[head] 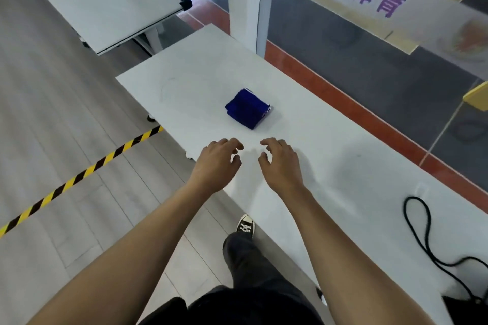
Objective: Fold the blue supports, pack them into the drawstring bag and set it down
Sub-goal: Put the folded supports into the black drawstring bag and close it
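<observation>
- Blue supports point(248, 109), folded into one compact square bundle of deep-blue fabric, lie on the long white table point(330, 166), toward its far half and well apart from both hands.
- Whether the bundle is one piece or several stacked cannot be told; a small pale edge shows at its right corner.
- The left hand point(216, 163) hovers over the near-left edge of the table, palm down, fingers loosely curled and spread, holding nothing; thumb and forefinger stand apart.
- The right hand point(281, 163) hovers just beside it over the tabletop, palm down, fingers likewise relaxed and half bent, empty, with a faint shadow beneath it on the white surface.
- Both fingertips point toward the blue bundle, with bare table between them and it.
- A black cord point(420, 235) lies in a loop on the near-right part of the table, running to a dark object point(464, 309) at the lower right corner, too cut off to identify.
- Yellow-and-black striped tape point(79, 179) crosses the grey floor to the left.
- A second white table point(100, 0) stands beyond, at upper left.
- A black sneaker with a white toe point(246, 225) shows below the table edge.
</observation>
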`<state>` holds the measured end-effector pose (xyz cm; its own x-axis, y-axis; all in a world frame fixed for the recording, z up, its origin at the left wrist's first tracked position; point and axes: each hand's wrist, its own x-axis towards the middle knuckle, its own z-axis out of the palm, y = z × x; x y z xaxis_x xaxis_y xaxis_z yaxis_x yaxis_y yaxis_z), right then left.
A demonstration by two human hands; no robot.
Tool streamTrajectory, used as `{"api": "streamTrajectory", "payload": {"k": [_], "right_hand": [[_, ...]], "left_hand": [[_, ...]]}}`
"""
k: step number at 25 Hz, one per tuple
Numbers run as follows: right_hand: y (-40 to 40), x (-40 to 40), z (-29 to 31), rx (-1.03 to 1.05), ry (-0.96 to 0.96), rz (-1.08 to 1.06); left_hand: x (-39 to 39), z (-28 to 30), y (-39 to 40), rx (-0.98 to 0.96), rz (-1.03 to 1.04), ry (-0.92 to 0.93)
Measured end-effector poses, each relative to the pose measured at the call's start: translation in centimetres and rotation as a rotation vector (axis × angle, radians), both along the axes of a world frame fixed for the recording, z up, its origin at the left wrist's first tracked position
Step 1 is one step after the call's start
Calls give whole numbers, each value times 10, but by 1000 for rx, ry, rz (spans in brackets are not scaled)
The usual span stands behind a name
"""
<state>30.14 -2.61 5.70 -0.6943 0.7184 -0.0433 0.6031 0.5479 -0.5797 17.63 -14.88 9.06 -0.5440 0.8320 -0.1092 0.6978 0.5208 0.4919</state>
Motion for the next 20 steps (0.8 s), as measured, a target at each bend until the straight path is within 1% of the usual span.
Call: {"api": "streamTrajectory", "payload": {"k": [6,10,13,17,20], "right_hand": [[56,-76,-18,-71,-28,-75],[77,-116,-30,-138,-72,-176],[90,-133,-38,-245,-124,-286],[104,-157,-46,-362,-184,-386],[108,-177,-59,-523,-166,-520]], "left_hand": [[-85,-14,59,-56,-39,-40],[-136,-30,93,-79,-34,-134],[-164,-44,121,-126,-27,-209],[-193,-58,156,-244,-70,-289],[-212,-76,174,-319,-94,-379]]}}
